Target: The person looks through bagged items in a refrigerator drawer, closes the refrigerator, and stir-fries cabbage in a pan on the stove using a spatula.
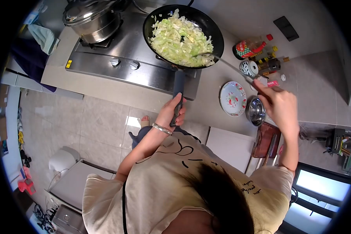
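My left hand (171,111) is wrapped around the dark handle of a black wok (218,39), which sits over the right side of the stove. Chopped cabbage (179,37) in pale green and white pieces fills much of the wok. To the right, my right hand (279,103) is closed on the handle end of a long, thin spatula (232,66). Its far end reaches into the cabbage at the wok's lower right, where food partly hides it.
A steel pot (95,29) stands on the left burner of the stove (105,60). Right of the wok are a floral plate (233,98), a steel bowl (256,111), a patterned jar (248,68) and several sauce bottles (247,48). A knife lies on a brown board (264,140).
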Demonstrator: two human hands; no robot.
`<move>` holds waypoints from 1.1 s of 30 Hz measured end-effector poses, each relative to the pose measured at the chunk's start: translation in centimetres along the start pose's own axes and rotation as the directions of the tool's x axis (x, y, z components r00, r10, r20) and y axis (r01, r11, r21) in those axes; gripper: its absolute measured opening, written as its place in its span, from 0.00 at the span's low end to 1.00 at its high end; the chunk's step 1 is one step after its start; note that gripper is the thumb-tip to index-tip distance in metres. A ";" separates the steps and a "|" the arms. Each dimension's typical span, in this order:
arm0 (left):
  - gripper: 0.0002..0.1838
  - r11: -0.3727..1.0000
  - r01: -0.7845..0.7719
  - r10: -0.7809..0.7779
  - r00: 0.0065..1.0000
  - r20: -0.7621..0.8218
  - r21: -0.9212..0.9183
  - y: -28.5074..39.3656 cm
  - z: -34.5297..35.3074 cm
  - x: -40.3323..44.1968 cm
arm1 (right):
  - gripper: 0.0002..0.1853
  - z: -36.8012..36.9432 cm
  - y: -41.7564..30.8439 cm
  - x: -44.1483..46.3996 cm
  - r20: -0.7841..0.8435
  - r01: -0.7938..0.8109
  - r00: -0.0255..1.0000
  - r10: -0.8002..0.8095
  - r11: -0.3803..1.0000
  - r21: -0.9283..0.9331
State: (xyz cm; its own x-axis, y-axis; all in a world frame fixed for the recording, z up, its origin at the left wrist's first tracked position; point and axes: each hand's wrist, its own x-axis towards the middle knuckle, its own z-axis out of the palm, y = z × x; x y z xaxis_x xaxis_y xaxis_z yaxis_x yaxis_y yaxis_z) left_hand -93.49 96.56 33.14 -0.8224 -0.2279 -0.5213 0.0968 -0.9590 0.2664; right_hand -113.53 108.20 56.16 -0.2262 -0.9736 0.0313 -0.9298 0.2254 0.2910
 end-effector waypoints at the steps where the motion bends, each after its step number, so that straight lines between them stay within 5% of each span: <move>1: 0.17 1.000 0.005 -0.005 1.000 -0.009 0.003 0.0 0.0 -0.1 | 0.19 1.4 -0.2 0.6 0.000 0.030 1.000 -0.030 0.999 -0.014; 5: 0.17 1.000 0.018 -0.018 1.000 -0.005 0.002 0.0 -0.1 -0.2 | 0.19 7.4 -0.3 4.2 -0.083 0.008 0.996 -0.009 1.000 -0.010; 13: 0.18 1.000 -0.012 0.012 0.999 0.044 0.005 0.1 -0.4 0.1 | 0.17 -3.1 0.7 0.8 0.076 0.009 0.997 -0.016 0.996 0.093; 21: 0.17 1.000 0.005 -0.005 1.000 0.030 0.003 0.0 -0.6 0.2 | 0.17 5.6 -0.1 4.6 -0.068 0.059 0.996 -0.058 0.998 0.011; 25: 0.18 1.000 -0.005 0.005 0.999 0.047 0.001 0.0 -0.7 0.2 | 0.16 0.4 -0.3 2.0 -0.032 0.104 0.994 -0.101 0.986 0.133; 33: 0.17 1.000 -0.013 0.013 1.000 0.003 0.011 0.2 -0.1 -0.3 | 0.14 5.1 -0.1 6.8 -0.062 0.032 0.998 -0.016 0.962 0.273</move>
State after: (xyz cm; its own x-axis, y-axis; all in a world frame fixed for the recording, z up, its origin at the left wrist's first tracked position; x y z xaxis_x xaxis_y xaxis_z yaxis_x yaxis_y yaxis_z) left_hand -93.16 96.44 33.22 -0.8227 -0.2399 -0.5154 0.1015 -0.9540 0.2822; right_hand -116.43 101.76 51.50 -0.1928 -0.9774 0.0861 -0.9806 0.1952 0.0201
